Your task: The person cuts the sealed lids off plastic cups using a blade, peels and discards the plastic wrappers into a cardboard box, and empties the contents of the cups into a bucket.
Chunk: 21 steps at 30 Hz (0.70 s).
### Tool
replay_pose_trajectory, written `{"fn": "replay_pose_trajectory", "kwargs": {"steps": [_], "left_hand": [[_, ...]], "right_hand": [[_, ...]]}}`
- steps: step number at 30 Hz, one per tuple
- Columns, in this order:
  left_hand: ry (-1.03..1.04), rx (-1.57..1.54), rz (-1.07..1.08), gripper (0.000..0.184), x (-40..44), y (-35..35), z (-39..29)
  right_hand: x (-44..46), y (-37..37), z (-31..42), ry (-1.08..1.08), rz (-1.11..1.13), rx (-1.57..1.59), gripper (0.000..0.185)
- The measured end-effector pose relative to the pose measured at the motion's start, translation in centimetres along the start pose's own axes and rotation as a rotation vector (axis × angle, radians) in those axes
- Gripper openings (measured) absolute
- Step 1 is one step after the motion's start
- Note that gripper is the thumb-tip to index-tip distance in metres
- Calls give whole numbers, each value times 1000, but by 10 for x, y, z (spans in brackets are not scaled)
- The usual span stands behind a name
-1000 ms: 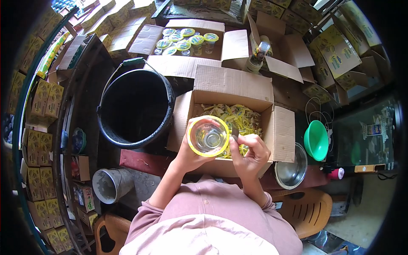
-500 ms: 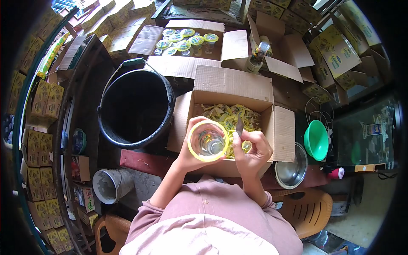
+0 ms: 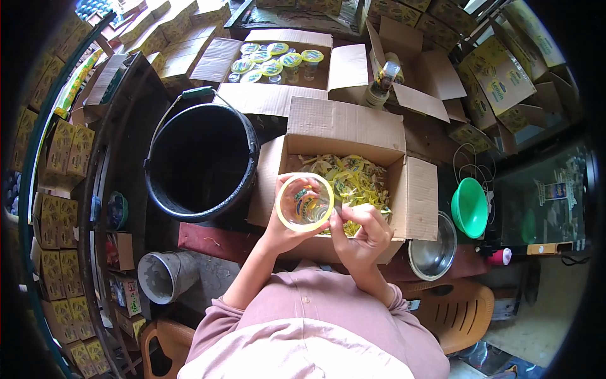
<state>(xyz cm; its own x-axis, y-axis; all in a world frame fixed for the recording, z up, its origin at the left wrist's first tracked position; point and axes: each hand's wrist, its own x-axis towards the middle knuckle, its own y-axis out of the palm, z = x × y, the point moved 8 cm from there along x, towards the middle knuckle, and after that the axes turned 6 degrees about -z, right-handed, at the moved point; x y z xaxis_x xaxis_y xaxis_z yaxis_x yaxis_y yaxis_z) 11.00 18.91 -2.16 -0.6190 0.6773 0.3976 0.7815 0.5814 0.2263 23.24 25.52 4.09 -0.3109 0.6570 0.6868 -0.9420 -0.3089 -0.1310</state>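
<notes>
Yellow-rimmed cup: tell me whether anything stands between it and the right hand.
Only the dark blade-like piece pinched by the right hand, beside the yellow-rimmed cup; nothing else visible stands between them.

seemingly a packing workshop, given stacked yellow cartons (image 3: pixel 50 218) and lidded cups (image 3: pixel 271 67).

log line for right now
left hand: holds yellow-rimmed clear cup; right hand: pinches small blade beside cup; beneath: yellow scraps in cardboard box

Yellow carton (image 3: pixel 495 77), upper right: apparently "Lemon"; rest illegible.
</notes>
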Motion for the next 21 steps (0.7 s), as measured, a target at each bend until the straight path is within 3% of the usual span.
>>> {"fn": "replay_pose_trajectory", "kwargs": {"steps": [9, 15, 21], "left_hand": [[-88, -46, 18, 67, -2, -2, 5], [75, 337, 154, 70, -1, 3, -14], [-45, 90, 127, 67, 1, 5, -4]], "right_hand": [[1, 0, 4, -83, -12, -81, 20], [6, 1, 5, -94, 0, -99, 21], [10, -5, -12, 33, -23, -69, 19]]}}
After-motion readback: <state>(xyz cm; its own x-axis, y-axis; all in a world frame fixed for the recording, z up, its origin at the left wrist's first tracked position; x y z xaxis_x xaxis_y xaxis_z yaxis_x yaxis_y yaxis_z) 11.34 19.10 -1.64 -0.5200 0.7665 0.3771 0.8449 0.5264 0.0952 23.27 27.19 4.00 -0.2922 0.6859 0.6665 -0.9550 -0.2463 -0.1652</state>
